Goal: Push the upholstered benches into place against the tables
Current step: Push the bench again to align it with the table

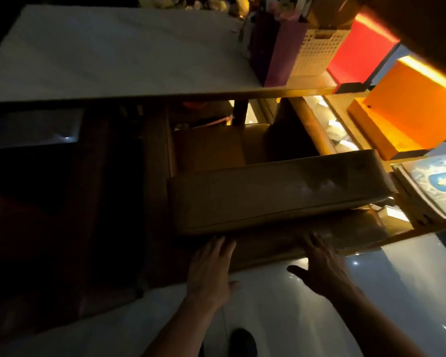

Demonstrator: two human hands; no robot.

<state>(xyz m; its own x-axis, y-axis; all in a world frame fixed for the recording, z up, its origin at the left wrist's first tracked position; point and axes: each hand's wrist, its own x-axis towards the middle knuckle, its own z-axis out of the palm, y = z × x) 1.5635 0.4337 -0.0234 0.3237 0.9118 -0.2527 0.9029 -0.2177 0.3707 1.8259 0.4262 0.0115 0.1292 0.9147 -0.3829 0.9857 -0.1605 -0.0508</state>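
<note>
One dark shoe (243,342) at the bottom edge, on glossy pale floor (281,318); both forearms reach forward from there. Left hand (210,270): grip spread, fingers flat, tips touching the near edge of the tan upholstered bench (276,194). Right hand (322,266): grip also spread, thumb out, palm down on the bench's lower front side; nothing pinched or held by either. Bench sits angled, right end up by a stack of books or magazines (430,186), well short of the desk. Beyond it one more tan seat (211,148), partly tucked under the desk edge, only part showing. Whole left half in deep shadow, contents unreadable. Farther: one pale desk (113,55), top cut off. On its right end one purple bag (283,47), one white perforated basket (317,50), clutter behind blurred. Far right: one red box (358,52), one orange box (407,104), lit by glowing strips.
</note>
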